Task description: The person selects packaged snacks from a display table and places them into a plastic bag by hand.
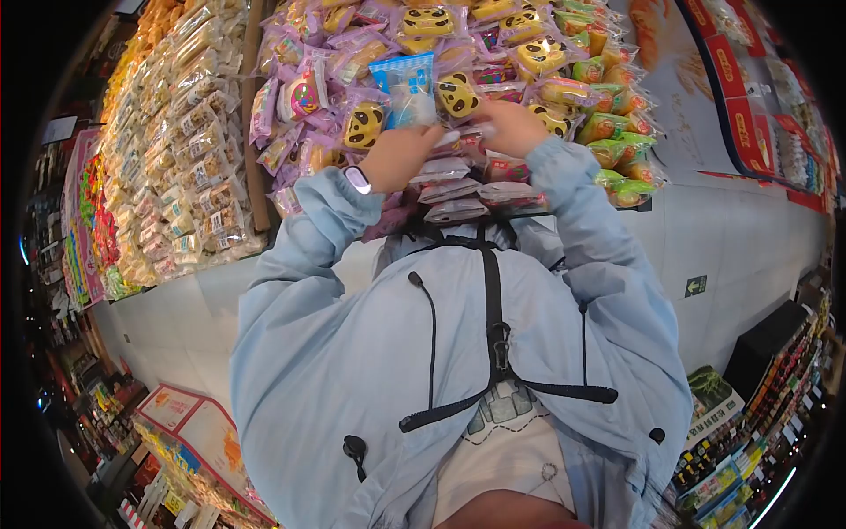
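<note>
We note 2 bare hands meeting over the stacked sweets, at the near edge of the display. The left hand (403, 157), with a watch (357, 180) at its wrist, comes in from the left; the right hand (514, 130) comes in from the right and sits slightly farther forward. Both sets of fingers are drawn in narrow, fingertips turned toward each other. The thing at issue, a pale wrapped packet (450, 138), lies in the small gap between them, straight ahead of the chest, its long axis apparently running side to side. Left fingertips look nearer, by our reading, though the right are close too. We cannot tell whether either hand has a firm pinch on it. Nearer the body, more pale packets (447, 191) lie flat in a column, long axes also crosswise. Just beyond the left hand, a blue-and-white packet (407, 88) points away from us, nearly upright in view; its lower end meets the hand's outline, contact unclear. Panda-print packets (458, 94) lie close beyond the right fingers.
</note>
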Demonstrator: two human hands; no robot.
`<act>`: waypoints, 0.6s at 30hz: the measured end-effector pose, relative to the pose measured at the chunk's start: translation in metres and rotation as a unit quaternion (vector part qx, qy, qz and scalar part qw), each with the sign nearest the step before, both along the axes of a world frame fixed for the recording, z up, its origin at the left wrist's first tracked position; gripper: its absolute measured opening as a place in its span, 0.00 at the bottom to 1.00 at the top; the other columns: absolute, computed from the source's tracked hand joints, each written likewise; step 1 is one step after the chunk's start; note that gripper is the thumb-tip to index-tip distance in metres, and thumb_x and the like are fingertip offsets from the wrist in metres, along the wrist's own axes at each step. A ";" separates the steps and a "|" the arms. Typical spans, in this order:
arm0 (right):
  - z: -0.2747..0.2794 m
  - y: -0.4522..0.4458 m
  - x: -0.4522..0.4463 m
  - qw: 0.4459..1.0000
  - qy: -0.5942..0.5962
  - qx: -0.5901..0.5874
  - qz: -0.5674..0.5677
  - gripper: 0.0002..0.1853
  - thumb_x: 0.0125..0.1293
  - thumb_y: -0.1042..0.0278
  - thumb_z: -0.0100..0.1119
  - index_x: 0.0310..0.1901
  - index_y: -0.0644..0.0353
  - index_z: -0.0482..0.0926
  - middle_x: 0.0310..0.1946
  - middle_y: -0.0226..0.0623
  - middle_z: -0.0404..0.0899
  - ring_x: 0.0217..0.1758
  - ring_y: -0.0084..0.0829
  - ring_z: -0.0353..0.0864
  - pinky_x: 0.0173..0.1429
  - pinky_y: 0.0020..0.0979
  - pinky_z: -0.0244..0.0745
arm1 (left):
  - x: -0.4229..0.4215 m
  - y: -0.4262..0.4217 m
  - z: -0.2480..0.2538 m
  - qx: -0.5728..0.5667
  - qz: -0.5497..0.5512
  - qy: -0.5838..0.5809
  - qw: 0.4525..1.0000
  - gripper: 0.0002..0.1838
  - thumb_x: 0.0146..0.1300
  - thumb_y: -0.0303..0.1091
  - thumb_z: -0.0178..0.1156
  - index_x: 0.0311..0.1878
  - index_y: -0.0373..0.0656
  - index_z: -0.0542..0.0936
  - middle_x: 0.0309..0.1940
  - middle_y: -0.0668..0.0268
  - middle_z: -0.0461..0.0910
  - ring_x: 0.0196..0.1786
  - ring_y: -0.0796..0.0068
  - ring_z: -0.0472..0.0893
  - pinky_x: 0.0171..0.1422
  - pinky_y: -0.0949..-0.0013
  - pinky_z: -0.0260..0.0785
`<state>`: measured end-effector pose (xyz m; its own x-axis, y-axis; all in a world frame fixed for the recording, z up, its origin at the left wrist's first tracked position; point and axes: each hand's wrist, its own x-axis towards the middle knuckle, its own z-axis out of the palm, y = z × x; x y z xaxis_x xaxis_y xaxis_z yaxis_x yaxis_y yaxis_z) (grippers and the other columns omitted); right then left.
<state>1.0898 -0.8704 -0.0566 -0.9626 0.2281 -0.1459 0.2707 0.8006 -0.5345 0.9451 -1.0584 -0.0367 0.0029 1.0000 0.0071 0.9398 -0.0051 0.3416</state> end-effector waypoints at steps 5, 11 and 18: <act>0.014 0.002 0.046 0.970 -0.218 0.105 -0.016 0.16 0.46 0.64 0.62 0.39 0.56 0.78 0.37 0.40 0.77 0.42 0.42 0.77 0.45 0.40 0.73 | 0.020 0.010 -0.006 -0.047 -0.053 0.063 0.996 0.13 0.54 0.27 0.51 0.45 0.42 0.69 0.28 0.55 0.75 0.31 0.52 0.78 0.33 0.56 0.70; -0.038 -0.011 0.055 0.983 -0.100 0.146 -0.044 0.08 0.48 0.66 0.59 0.31 0.56 0.78 0.33 0.38 0.75 0.39 0.42 0.78 0.41 0.40 0.74 | -0.002 0.026 -0.042 -0.094 -0.004 -0.074 0.993 0.18 0.52 0.23 0.52 0.49 0.41 0.69 0.28 0.48 0.76 0.35 0.48 0.77 0.36 0.53 0.68; -0.035 -0.019 0.058 0.998 0.044 0.032 0.015 0.05 0.47 0.73 0.57 0.28 0.57 0.76 0.33 0.38 0.74 0.37 0.43 0.76 0.41 0.40 0.73 | -0.009 0.036 -0.063 -0.113 -0.014 -0.120 0.986 0.20 0.51 0.26 0.52 0.51 0.40 0.69 0.30 0.47 0.77 0.37 0.47 0.77 0.40 0.53 0.69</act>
<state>1.1481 -0.8890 -0.0914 -0.9776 0.2055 -0.0457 0.2003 0.8411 -0.5025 0.9357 -1.0220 -0.0998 0.0556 0.9758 -0.2115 0.8318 0.0719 0.5504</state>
